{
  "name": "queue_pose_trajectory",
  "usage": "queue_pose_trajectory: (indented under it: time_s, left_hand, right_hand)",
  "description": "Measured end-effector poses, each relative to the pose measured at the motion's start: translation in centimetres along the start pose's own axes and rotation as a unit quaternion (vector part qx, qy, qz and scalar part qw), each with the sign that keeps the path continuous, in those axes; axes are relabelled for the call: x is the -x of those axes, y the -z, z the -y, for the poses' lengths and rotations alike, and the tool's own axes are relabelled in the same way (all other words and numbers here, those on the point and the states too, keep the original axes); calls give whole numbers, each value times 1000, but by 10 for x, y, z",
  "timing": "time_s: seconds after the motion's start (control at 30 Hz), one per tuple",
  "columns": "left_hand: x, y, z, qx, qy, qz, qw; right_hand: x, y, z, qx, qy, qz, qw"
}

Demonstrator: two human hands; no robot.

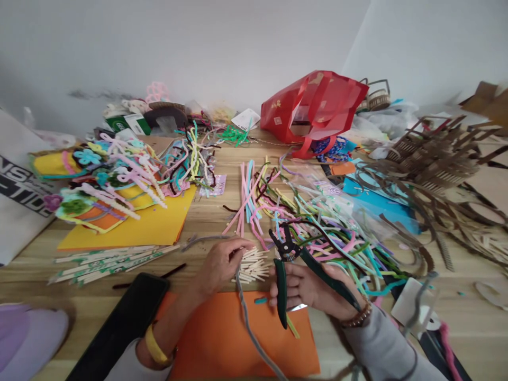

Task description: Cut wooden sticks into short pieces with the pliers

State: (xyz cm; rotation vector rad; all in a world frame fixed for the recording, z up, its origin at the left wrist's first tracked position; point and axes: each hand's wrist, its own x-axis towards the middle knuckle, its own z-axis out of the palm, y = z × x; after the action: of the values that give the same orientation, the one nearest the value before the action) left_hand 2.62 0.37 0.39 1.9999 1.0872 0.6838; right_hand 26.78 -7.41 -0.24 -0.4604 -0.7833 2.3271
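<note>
My left hand [222, 264] is closed in a pinch on a grey pipe cleaner [246, 312]. One length of it hangs down over an orange sheet [214, 333], and a grey length also shows beyond the hand. Wire strippers [286, 248] with dark green handles lie across my right hand [305, 286], which grips them. Their handles are spread and their jaws point away from me. Between the hands sits a pile of short pale sticks [254, 264]. A small teal piece [261, 300] lies on the orange sheet.
Loose coloured pipe cleaners [337, 233] spread to the right, near brown woven baskets [436, 153]. A red bag [313, 106] stands at the back. Decorated pieces [111, 180] rest on yellow sheets [166, 222] at left. Wrapped sticks [115, 262] and a black phone [123, 323] lie nearer.
</note>
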Motion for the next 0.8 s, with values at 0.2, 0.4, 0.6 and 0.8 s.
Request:
queue_pose_trajectory:
  time_s: [0.2, 0.4, 0.6, 0.8]
  left_hand:
    - [0, -8, 2, -111, -49, 18, 992]
    - [1, -14, 3, -219, -91, 59, 970]
    - [0, -11, 5, -246, -107, 72, 961]
    - [1, -10, -1, -210, -92, 71, 971]
  right_hand:
    - [7, 2, 8, -42, 28, -34, 998]
    - [12, 4, 16, -89, 80, -104, 987]
    - [7, 8, 15, -70, 67, -126, 987]
    - [7, 9, 14, -70, 66, -122, 988]
